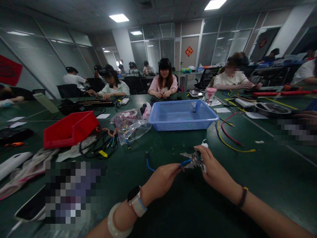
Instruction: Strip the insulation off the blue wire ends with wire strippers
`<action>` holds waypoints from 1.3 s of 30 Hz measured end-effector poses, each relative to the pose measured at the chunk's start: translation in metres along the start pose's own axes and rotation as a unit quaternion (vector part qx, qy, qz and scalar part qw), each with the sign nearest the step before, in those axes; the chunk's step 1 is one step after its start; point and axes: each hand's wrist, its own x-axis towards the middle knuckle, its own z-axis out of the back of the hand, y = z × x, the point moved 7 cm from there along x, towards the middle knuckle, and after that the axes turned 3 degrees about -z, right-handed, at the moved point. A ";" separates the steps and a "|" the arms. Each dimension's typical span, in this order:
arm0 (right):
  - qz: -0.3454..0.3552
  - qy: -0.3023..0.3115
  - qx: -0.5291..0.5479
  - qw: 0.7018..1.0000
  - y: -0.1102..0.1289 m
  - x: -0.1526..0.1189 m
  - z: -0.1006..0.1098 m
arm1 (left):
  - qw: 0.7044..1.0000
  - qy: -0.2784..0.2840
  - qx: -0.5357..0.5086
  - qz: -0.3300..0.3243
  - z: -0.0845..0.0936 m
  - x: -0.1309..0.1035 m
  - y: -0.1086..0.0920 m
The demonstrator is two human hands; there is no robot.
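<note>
My left hand (166,178) pinches a blue wire (150,167), whose far end with a dark tip sticks out to the left over the green table. The wire's other end reaches into the jaws of a metal wire stripper (196,159). Around that tool's handles my right hand (210,165) is closed, palm facing left. How deep the wire sits in the jaws cannot be made out. Both hands are just above the table, close together. Beyond them stands a blue plastic basket (183,126) with a few small bits in it.
To the left are a red bin (70,130), a clear bag of wires (131,127), black cables (109,142), a glove (29,170) and a phone (31,205). Yellow and red wires (232,145) lie at right. Several people sit across the green table (247,178).
</note>
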 end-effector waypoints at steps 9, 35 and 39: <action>0.033 -0.069 -0.113 0.991 -0.008 0.006 0.029 | 0.997 -0.023 0.079 -0.008 0.001 0.001 -0.001; 0.069 -0.014 -0.132 0.989 -0.008 0.005 0.020 | 0.996 0.017 0.090 -0.006 -0.002 0.002 -0.004; 0.065 0.006 -0.088 0.994 -0.009 0.004 0.018 | 0.996 0.028 0.089 -0.010 -0.002 0.002 -0.005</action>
